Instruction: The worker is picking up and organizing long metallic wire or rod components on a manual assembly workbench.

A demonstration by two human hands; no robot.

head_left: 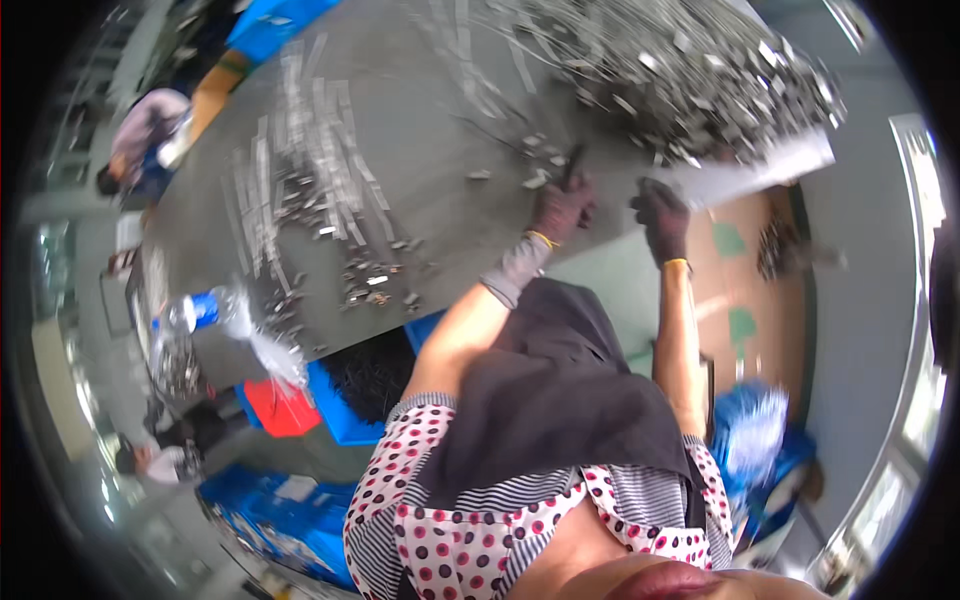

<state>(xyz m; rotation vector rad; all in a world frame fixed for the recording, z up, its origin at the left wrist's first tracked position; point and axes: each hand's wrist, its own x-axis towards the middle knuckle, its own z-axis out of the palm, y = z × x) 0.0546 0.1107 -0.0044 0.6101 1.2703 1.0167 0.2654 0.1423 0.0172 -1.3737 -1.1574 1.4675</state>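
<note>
My left hand [565, 208], in a dark purplish glove, is over the edge of the grey table [430, 130]. Its fingers are bent, and a slim dark shape rises from them; blur hides whether that is a fingertip or a held thing. Small metallic pieces [538, 160] lie just beyond it. My right hand [662, 215], gloved alike, is closed near the table's front edge, its fingertips together; what they hold, if anything, cannot be made out. Past it, a big heap of thin silvery strips with blocky ends [700, 90] covers the far right, close to a white sheet [760, 172].
More silvery strips [320, 150] and small pieces lie on the table's left. A clear bottle with a blue label [205, 310] stands at the left corner. Blue bins [345, 410] and a red container [282, 405] are below the edge. Another person [150, 140] is at far left.
</note>
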